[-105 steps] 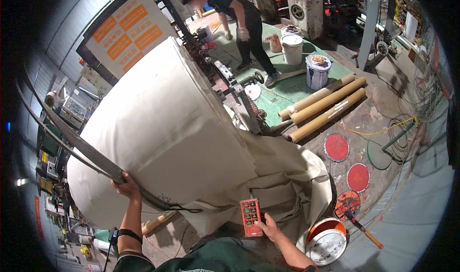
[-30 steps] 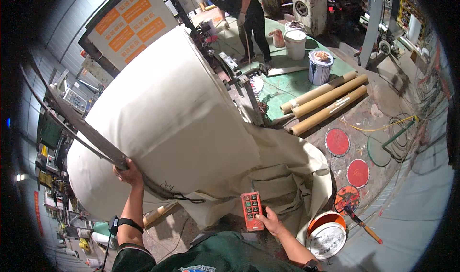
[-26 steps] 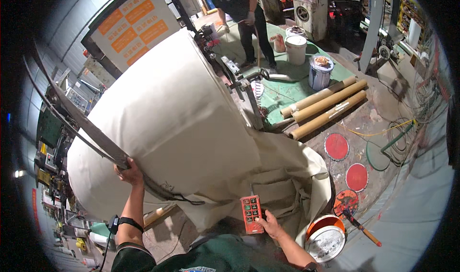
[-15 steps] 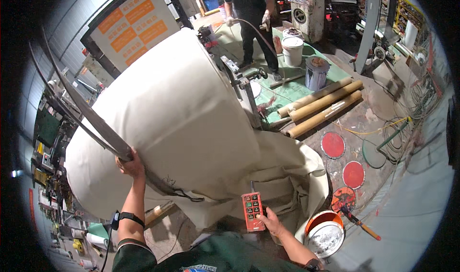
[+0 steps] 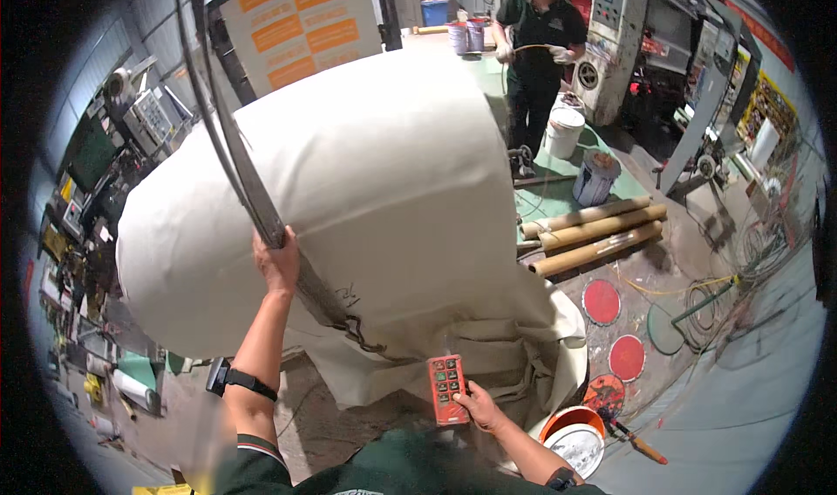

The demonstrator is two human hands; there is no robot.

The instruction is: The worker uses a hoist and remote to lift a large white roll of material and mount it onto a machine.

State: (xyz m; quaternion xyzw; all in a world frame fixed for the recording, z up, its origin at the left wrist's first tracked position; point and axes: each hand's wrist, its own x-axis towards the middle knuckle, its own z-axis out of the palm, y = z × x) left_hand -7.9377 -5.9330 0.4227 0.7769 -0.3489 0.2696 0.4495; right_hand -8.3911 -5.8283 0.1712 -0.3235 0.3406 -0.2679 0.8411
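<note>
My left hand [image 5: 277,261] is closed around a grey lifting strap [image 5: 253,194], which runs up past the top of the view. The strap lies against a huge roll of cream-white sheet material [image 5: 392,164], and a lower stretch of it continues below my hand to a dark looped cord [image 5: 362,336]. In my right hand [image 5: 481,408] is an orange-red remote control [image 5: 446,392] with several buttons, the thumb resting on its lower part. Loose, folded sheet [image 5: 488,342] hangs from the roll behind the remote.
Cardboard tubes [image 5: 602,233] lie right of the roll, near paint buckets [image 5: 597,177]. Another person [image 5: 540,50] in dark clothes and gloves stands beyond, holding a thin hose. Red lids [image 5: 602,301], an orange bucket [image 5: 571,421] and a green hose [image 5: 697,296] lie on the right.
The view has turned and the left hand appears farther right, still on the strap. The roll now covers the metal stand seen at its right end. The other person stands more upright.
</note>
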